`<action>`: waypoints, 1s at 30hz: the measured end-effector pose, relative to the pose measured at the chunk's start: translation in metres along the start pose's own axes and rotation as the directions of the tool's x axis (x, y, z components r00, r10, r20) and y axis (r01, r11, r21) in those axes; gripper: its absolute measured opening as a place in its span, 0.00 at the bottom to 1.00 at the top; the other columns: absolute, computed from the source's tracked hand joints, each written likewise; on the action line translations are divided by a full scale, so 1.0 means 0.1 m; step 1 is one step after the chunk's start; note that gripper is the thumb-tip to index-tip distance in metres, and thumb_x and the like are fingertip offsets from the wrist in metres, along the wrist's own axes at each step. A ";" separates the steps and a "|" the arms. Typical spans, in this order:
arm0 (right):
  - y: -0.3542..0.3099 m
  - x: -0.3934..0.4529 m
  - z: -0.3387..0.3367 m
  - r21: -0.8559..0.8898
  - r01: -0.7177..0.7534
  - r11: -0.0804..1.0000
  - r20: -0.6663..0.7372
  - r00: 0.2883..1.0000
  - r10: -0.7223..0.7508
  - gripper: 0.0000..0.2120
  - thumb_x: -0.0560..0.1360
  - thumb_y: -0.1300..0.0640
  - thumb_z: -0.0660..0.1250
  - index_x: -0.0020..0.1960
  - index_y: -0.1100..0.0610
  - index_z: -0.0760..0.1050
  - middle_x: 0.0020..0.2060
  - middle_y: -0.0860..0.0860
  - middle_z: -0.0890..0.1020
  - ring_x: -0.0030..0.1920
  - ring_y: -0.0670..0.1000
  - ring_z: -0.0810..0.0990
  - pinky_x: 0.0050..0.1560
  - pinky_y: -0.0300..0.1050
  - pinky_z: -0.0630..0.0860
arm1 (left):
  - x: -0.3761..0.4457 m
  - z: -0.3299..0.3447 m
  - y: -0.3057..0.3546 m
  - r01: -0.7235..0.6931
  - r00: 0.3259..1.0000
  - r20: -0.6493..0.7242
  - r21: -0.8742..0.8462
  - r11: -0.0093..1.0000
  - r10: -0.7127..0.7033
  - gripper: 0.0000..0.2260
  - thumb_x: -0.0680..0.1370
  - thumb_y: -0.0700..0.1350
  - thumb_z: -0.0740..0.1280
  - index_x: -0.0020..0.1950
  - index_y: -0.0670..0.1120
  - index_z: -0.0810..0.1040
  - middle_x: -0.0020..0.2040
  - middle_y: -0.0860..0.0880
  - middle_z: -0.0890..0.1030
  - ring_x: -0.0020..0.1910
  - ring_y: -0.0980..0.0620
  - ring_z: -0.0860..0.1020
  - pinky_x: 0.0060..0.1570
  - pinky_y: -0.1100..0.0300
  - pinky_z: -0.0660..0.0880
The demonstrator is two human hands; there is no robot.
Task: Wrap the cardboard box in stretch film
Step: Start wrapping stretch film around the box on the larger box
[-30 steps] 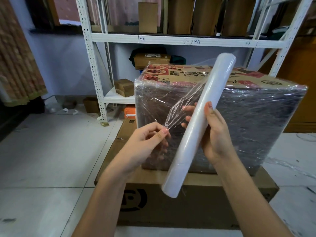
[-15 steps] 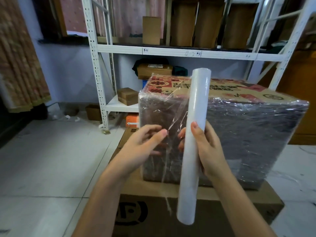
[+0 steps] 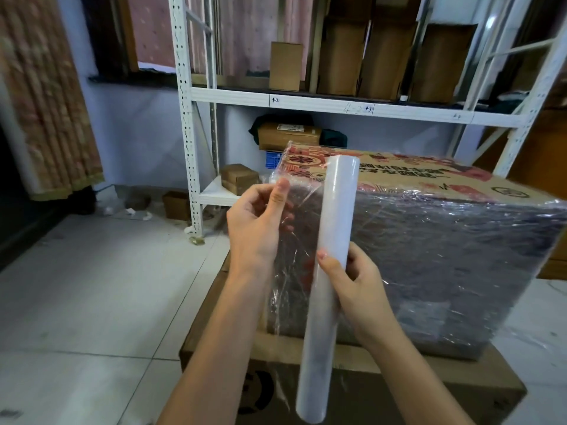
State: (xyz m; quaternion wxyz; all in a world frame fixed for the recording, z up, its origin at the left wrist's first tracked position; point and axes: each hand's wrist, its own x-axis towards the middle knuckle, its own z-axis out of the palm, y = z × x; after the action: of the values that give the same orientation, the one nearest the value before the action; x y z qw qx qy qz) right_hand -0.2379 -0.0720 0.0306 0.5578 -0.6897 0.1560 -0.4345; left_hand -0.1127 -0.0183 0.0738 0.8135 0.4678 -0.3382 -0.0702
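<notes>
Open tiled floor (image 3: 92,302) lies left; the film-wrapped cardboard box (image 3: 445,256) and white metal shelving rack (image 3: 306,104) block ahead.

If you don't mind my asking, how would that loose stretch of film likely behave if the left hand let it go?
The film is thin, clear and wrinkled between the left hand and the roll, so it would probably go limp. It may well cling to the wrapped cardboard box behind it. The right hand grips the roll, which looks stiff.

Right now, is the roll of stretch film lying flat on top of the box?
No, the right hand holds the roll of stretch film nearly upright in front of the wrapped box.
</notes>
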 end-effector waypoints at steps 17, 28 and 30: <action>0.09 0.15 0.21 -0.210 -0.013 0.978 -0.163 0.986 -0.022 0.24 0.59 0.32 0.67 0.44 0.50 0.73 0.37 0.37 0.80 0.38 0.39 0.81 0.31 0.32 0.75 | 0.39 -0.16 -0.34 -0.121 0.990 -0.065 0.088 0.989 0.127 0.10 0.74 0.53 0.65 0.42 0.47 0.78 0.29 0.55 0.77 0.29 0.57 0.74 0.29 0.62 0.75; 0.20 0.14 0.29 -0.374 -0.077 0.924 -0.266 0.964 -0.028 0.29 0.56 0.24 0.64 0.45 0.44 0.69 0.39 0.40 0.80 0.39 0.42 0.81 0.42 0.54 0.80 | 0.51 -0.13 -0.45 -0.156 0.984 -0.070 0.074 0.985 0.162 0.08 0.75 0.53 0.65 0.42 0.50 0.79 0.36 0.52 0.78 0.35 0.55 0.75 0.30 0.61 0.76; 0.21 0.15 0.30 -0.386 -0.077 0.919 -0.257 0.966 -0.027 0.28 0.58 0.24 0.63 0.45 0.44 0.70 0.39 0.39 0.79 0.38 0.43 0.81 0.42 0.54 0.80 | 0.52 -0.13 -0.46 -0.141 0.986 -0.077 0.089 0.986 0.148 0.09 0.75 0.54 0.64 0.42 0.50 0.78 0.38 0.48 0.78 0.37 0.53 0.75 0.33 0.54 0.78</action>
State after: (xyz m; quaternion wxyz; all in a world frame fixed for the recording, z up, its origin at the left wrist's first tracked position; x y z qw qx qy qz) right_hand -0.2004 -0.0708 0.0183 0.3888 -0.7232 0.3198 -0.4728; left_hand -0.0554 -0.0568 0.0573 0.8097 0.4782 -0.3395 0.0229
